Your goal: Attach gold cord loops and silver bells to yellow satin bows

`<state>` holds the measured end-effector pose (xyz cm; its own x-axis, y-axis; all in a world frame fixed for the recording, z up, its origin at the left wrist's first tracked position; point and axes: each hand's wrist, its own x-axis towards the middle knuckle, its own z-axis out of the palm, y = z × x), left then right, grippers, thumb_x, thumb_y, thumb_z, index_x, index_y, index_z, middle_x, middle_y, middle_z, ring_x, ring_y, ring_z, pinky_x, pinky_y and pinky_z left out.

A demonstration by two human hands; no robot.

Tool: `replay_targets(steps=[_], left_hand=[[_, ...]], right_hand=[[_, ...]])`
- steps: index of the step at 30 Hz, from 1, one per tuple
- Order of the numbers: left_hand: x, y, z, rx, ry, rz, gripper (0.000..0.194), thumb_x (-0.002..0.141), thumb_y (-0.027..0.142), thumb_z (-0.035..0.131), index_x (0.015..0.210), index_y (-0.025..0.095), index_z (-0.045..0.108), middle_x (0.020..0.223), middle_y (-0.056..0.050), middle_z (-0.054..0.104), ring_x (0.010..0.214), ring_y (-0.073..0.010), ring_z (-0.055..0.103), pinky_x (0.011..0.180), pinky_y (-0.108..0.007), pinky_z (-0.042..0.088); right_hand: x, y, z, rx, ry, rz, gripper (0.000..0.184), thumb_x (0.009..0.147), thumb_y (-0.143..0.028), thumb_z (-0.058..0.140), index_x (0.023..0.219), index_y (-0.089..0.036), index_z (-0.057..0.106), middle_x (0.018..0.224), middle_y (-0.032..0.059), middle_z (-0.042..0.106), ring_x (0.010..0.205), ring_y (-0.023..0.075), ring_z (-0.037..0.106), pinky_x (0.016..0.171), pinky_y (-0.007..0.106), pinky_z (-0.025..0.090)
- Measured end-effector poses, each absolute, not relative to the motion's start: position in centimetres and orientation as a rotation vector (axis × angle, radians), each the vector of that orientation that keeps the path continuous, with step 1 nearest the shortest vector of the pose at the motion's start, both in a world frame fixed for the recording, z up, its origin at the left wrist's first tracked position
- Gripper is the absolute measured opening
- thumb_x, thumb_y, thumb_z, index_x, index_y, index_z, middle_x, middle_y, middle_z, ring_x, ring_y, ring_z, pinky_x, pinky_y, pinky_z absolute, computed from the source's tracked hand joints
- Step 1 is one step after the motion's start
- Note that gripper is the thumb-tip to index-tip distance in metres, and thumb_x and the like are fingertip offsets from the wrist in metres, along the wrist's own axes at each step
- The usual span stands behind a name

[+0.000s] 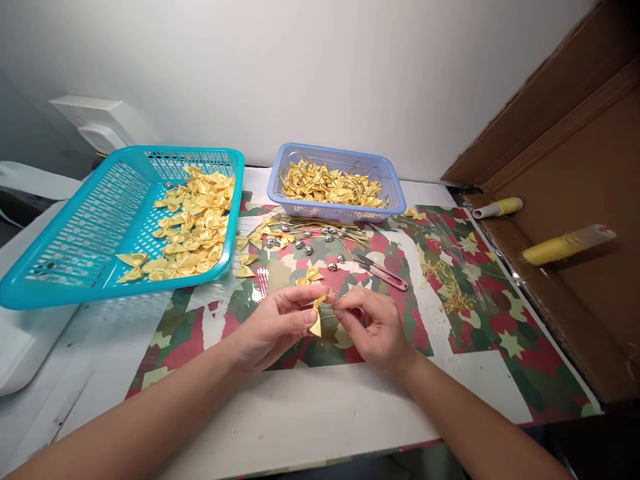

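A small yellow ribbon bow (317,319) is pinched between the thumb and fingers of my left hand (277,327). Close beside it, my right hand (373,323) is closed with thumb and fingertips together on a thin gold cord (327,316), part of which shows between the hands. Just beyond my fingers another yellow bow (309,276) lies on the patterned sheet. Several silver bells (309,251) are scattered behind it, near a bundle of gold cords (320,223). Pink-handled thread snips (384,273) rest past my right hand.
A turquoise basket (233,220) with many yellow bows stands at left. A lilac basket (335,212) of bows with gold cords is at the back. Gold cord clippings (457,300) lie at right, by a cardboard wall (565,167) with yellow-wrapped tubes (555,249).
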<state>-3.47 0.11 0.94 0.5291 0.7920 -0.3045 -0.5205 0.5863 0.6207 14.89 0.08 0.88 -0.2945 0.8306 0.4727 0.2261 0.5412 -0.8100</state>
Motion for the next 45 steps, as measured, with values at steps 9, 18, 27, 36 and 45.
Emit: replay_targets(steps=[9, 18, 27, 36, 45], left_hand=[[-3.4, -0.1, 0.9, 0.504, 0.58, 0.808, 0.026, 0.066, 0.021, 0.084, 0.091, 0.023, 0.078, 0.071, 0.001, 0.072, 0.061, -0.0064, 0.06, 0.059, -0.015, 0.047], [-3.5, 0.0, 1.1, 0.477, 0.649, 0.808, 0.027, 0.062, 0.021, 0.085, 0.088, 0.022, 0.078, 0.075, 0.0, 0.073, 0.064, -0.0088, 0.061, 0.063, -0.019, 0.049], [-3.6, 0.2, 1.4, 0.437, 0.728, 0.837, 0.026, 0.061, 0.017, 0.082, 0.087, 0.02, 0.079, 0.084, -0.003, 0.076, 0.073, -0.0128, 0.065, 0.068, -0.02, 0.052], [-3.5, 0.2, 1.7, 0.445, 0.729, 0.864, 0.026, 0.062, 0.017, 0.081, 0.087, 0.021, 0.078, 0.09, -0.002, 0.074, 0.075, -0.0106, 0.063, 0.068, -0.019, 0.05], [-3.4, 0.3, 1.7, 0.422, 0.75, 0.875, 0.028, 0.058, 0.017, 0.084, 0.086, 0.02, 0.079, 0.087, -0.003, 0.072, 0.071, -0.0085, 0.059, 0.064, -0.016, 0.049]], right_hand=[[14.5, -0.2, 0.4, -0.906, -1.696, 0.93, 0.008, 0.086, -0.015, 0.057, 0.081, -0.02, 0.062, 0.066, -0.0007, 0.063, 0.054, 0.0097, 0.052, 0.049, 0.023, 0.04], [14.4, -0.1, -0.1, -0.978, -1.659, 1.023, 0.008, 0.087, -0.022, 0.059, 0.08, -0.019, 0.063, 0.062, -0.0012, 0.06, 0.054, 0.0104, 0.052, 0.048, 0.023, 0.039], [14.5, 0.4, -0.1, -0.894, -1.769, 0.86, 0.01, 0.089, -0.018, 0.056, 0.086, -0.021, 0.065, 0.074, 0.001, 0.064, 0.068, 0.0135, 0.057, 0.063, 0.028, 0.048], [14.5, 0.3, 0.0, -0.909, -1.767, 0.785, 0.012, 0.087, -0.013, 0.057, 0.082, -0.022, 0.064, 0.069, -0.0007, 0.052, 0.063, 0.0124, 0.049, 0.054, 0.026, 0.042], [14.6, 0.5, 0.3, -0.854, -1.804, 0.752, 0.015, 0.087, -0.009, 0.053, 0.081, -0.022, 0.06, 0.072, 0.0004, 0.057, 0.067, 0.0135, 0.053, 0.059, 0.027, 0.045]])
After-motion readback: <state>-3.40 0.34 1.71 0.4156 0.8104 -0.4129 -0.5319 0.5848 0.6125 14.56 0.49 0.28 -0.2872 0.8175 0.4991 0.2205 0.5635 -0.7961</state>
